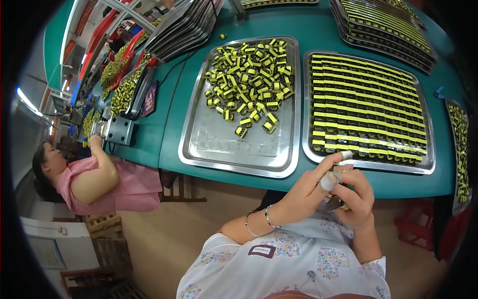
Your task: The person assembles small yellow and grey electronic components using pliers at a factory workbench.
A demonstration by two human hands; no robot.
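My left hand [303, 192] and my right hand [359, 195] meet just off the table's near edge, in front of the right tray. Both are closed, fingertips together, around something small; dark and yellowish bits show below the fingers, but its kind is mostly hidden. White covers wrap the left thumb and index fingertip. Beyond my hands, a metal tray [431, 162] holds tight rows of small black transformers with yellow tape [366, 109]. To its left, another metal tray [234, 168] carries a loose heap of the same transformers [249, 74], its near part bare metal.
The green table [172, 119] also bears stacked trays [184, 27] at the back left and filled trays [383, 35] at the back right. Another filled tray [458, 149] stands at the far right. A co-worker [99, 184] sits left beside a grey device [121, 130]. A red stool [416, 224] stands below right.
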